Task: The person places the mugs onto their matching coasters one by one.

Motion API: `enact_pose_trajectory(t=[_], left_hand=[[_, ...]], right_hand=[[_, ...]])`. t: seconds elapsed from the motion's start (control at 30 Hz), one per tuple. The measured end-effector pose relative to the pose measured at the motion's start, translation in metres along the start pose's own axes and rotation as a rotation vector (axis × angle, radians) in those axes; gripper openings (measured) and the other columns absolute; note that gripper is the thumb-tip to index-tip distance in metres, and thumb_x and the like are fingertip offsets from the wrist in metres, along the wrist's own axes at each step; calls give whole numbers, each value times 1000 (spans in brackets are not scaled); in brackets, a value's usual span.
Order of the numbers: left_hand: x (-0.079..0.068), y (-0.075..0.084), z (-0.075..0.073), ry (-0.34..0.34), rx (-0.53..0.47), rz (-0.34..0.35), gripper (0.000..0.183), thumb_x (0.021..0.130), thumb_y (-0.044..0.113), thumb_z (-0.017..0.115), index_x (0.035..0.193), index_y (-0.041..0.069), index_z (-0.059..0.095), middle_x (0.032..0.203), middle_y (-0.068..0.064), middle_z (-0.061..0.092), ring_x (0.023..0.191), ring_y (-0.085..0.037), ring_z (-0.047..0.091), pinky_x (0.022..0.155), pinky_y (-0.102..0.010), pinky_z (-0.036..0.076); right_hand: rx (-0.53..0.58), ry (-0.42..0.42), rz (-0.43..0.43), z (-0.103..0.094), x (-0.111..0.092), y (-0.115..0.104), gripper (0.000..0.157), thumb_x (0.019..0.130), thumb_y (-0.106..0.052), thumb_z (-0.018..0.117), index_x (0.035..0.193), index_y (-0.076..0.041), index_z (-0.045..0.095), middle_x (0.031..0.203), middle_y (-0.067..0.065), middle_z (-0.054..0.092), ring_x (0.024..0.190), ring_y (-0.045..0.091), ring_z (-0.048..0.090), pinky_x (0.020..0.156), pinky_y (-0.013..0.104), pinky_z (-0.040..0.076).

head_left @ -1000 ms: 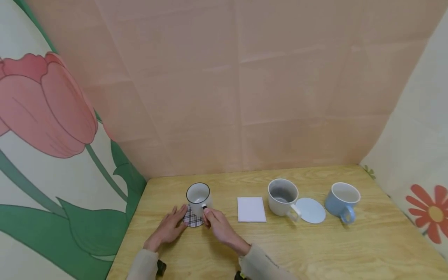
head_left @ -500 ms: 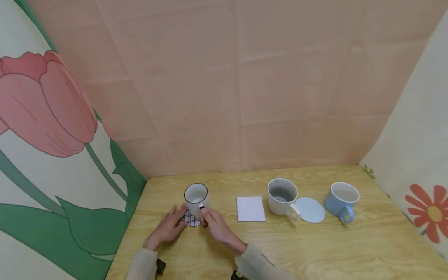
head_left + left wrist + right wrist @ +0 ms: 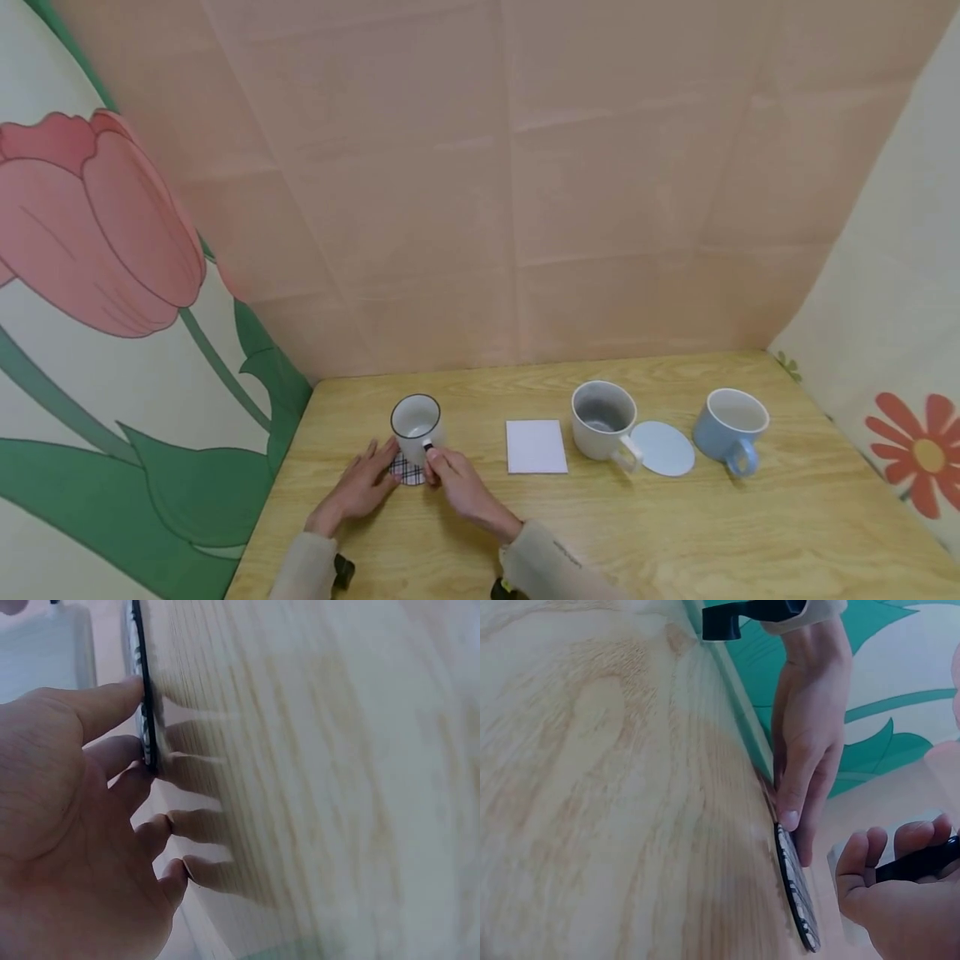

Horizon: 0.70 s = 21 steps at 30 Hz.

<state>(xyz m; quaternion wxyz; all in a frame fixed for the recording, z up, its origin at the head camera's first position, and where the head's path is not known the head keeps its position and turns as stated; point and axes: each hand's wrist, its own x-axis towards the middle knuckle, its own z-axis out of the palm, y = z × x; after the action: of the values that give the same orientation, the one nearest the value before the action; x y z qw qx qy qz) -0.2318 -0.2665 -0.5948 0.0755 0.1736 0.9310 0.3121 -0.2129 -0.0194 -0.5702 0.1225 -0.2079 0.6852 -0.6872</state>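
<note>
A white mug [image 3: 417,421] with a dark rim hangs upright just over a round plaid coaster [image 3: 407,472]. In the left wrist view a narrow gap shows between the mug's base [image 3: 84,645] and the coaster [image 3: 147,712]. My right hand [image 3: 459,483] grips the mug by its handle, whose black edge [image 3: 922,859] shows in the right wrist view. Fingers spread, my left hand [image 3: 363,482] lies at the coaster's left side. Its thumb touches the coaster's edge, and its other fingertips reach down to the tabletop.
Right of the hands a white square coaster [image 3: 537,447] lies on the wooden table [image 3: 675,533]. Beyond it stand a larger white mug [image 3: 600,437], a pale round coaster [image 3: 663,449] and a light blue mug [image 3: 723,437]. A pinkish backdrop [image 3: 517,208] rises behind the table.
My right hand has moved the mug slightly to the left over the plaid coaster. The left hand has stayed beside the coaster.
</note>
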Motion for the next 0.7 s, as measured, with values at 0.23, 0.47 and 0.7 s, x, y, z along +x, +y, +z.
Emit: enact_pose_trajectory(t=[0.23, 0.47, 0.7], left_hand=[[2, 11, -3, -12, 24, -50, 62, 109, 25, 60, 166, 9, 38, 173, -17, 31, 158, -58, 17, 123, -81, 13], [2, 20, -6, -36, 13, -127, 64, 109, 22, 60, 167, 10, 35, 175, -16, 28, 161, -54, 14, 127, -77, 9], [1, 22, -6, -44, -1, -154, 64, 110, 21, 57, 167, 4, 33, 175, -20, 26, 163, -50, 11, 130, -72, 6]], right_hand=[[-30, 22, 10, 3, 3, 1, 52, 119, -27, 34, 97, 14, 58, 87, 15, 58, 83, 16, 54, 78, 27, 49], [-6, 45, 25, 6, 5, 3, 51, 118, -24, 35, 100, 19, 57, 87, 5, 56, 85, 17, 54, 78, 22, 47], [-29, 42, 28, 8, 5, 9, 51, 118, -25, 35, 98, 16, 58, 87, 12, 59, 83, 13, 53, 78, 22, 47]])
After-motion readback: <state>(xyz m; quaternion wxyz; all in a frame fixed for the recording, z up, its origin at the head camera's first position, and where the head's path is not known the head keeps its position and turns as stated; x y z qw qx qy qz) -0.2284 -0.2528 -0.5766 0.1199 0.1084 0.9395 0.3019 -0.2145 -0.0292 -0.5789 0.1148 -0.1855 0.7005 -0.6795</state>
